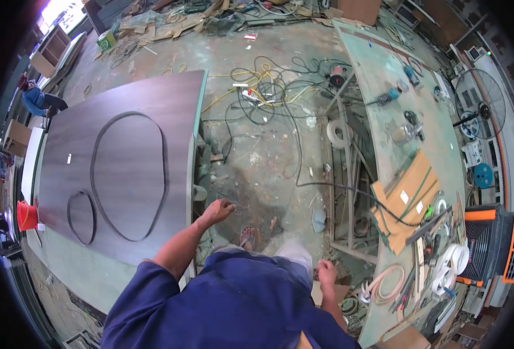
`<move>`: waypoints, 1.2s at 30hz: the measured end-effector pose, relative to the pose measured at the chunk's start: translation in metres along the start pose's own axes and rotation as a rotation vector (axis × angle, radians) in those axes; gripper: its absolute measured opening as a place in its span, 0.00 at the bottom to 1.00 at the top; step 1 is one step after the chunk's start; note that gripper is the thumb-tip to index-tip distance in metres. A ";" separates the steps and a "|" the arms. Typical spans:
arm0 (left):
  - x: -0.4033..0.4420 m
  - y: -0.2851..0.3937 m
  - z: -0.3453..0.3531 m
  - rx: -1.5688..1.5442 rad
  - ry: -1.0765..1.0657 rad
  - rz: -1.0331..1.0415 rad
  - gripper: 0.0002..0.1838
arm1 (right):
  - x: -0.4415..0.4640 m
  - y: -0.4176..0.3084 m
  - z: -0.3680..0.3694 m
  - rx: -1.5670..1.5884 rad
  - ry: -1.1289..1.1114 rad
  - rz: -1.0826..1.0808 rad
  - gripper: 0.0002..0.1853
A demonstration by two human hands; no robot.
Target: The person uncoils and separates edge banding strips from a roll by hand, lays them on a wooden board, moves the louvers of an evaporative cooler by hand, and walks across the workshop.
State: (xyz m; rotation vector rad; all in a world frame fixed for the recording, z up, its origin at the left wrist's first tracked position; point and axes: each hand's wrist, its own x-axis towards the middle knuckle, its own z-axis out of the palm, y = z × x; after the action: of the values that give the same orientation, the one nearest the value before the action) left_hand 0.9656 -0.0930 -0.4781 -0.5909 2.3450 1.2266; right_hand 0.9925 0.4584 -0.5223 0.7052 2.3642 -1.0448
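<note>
My left hand [217,212] hangs over the floor beside the right edge of a dark wood-grain panel [129,180], with its fingers curled and nothing visible in them. On the panel lie a large loop of dark edge-banding strip [164,168] and a smaller dark loop [94,218], both apart from my hand. My right hand [327,272] is low at my side, near the workbench; its fingers are curled in and I see nothing held. Closest to it on the bench is a coil of pale strip [391,278].
Cables [263,87] sprawl across the floor ahead. The right-hand workbench [379,75] carries power tools [388,96], brown boards [411,200] and white strip rolls [452,264]. A standing fan [482,110] is behind it. At far left are a red bucket [27,216] and another person [35,99].
</note>
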 end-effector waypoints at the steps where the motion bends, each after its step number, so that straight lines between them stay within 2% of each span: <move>1: 0.012 0.004 -0.010 -0.051 0.029 0.005 0.26 | 0.018 -0.028 0.005 0.017 -0.033 0.002 0.15; 7: 0.097 0.050 -0.070 -0.240 0.070 -0.023 0.26 | 0.104 -0.199 0.038 0.012 -0.168 0.025 0.19; 10: 0.163 0.080 -0.107 -0.293 0.145 -0.009 0.25 | 0.165 -0.233 0.068 -0.124 -0.254 0.052 0.26; 12: 0.230 0.084 -0.129 -0.303 0.185 -0.021 0.24 | 0.216 -0.261 0.087 -0.218 -0.252 -0.056 0.30; 14: 0.273 0.078 -0.148 -0.312 0.172 -0.121 0.24 | 0.259 -0.275 0.097 -0.334 -0.271 -0.081 0.34; 16: 0.328 0.088 -0.179 -0.323 0.160 -0.242 0.25 | 0.343 -0.314 0.108 -0.442 -0.277 -0.100 0.35; 18: 0.360 0.066 -0.182 -0.341 0.307 -0.295 0.25 | 0.398 -0.393 0.095 -0.498 -0.324 -0.262 0.34; 19: 0.377 0.048 -0.177 -0.278 0.392 -0.278 0.23 | 0.418 -0.446 0.087 -0.273 -0.411 0.056 0.29; 20: 0.382 0.047 -0.187 -0.270 0.377 -0.338 0.23 | 0.454 -0.490 0.082 -0.062 -0.488 0.145 0.21; 22: 0.384 0.083 -0.223 -0.331 0.327 -0.386 0.23 | 0.519 -0.590 0.079 -0.037 -0.363 0.103 0.18; 24: 0.404 0.096 -0.240 -0.335 0.334 -0.477 0.25 | 0.571 -0.675 0.072 0.167 -0.292 -0.044 0.17; 26: 0.428 0.113 -0.257 -0.291 0.327 -0.499 0.25 | 0.619 -0.755 0.067 0.248 -0.366 -0.169 0.16; 27: 0.445 0.113 -0.262 -0.226 0.331 -0.531 0.25 | 0.638 -0.788 0.073 0.264 -0.333 -0.218 0.17; 28: 0.464 0.109 -0.272 -0.218 0.277 -0.556 0.25 | 0.646 -0.821 0.080 0.279 -0.280 -0.253 0.17; 30: 0.509 0.108 -0.285 -0.128 0.165 -0.581 0.26 | 0.631 -0.897 0.093 0.302 -0.325 -0.255 0.18; 31: 0.535 0.107 -0.297 -0.203 0.081 -0.578 0.27 | 0.629 -0.924 0.102 0.421 -0.361 -0.264 0.21; 32: 0.559 0.112 -0.313 -0.173 0.077 -0.490 0.28 | 0.650 -0.940 0.117 0.396 -0.338 -0.273 0.22; 33: 0.602 0.064 -0.300 -0.134 0.110 -0.342 0.28 | 0.650 -0.978 0.125 0.307 -0.314 -0.305 0.21; 34: 0.643 0.034 -0.299 0.167 0.166 -0.099 0.25 | 0.672 -1.001 0.139 0.293 -0.276 -0.329 0.20; 36: 0.703 0.090 -0.358 -0.110 0.007 -0.409 0.22 | 0.712 -1.048 0.158 0.215 -0.251 -0.368 0.19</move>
State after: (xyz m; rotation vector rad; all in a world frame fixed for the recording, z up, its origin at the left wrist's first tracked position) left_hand 0.2790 -0.4664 -0.6194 -1.0518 2.0322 1.1624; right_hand -0.1634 -0.0819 -0.4764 0.1908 2.2273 -1.4650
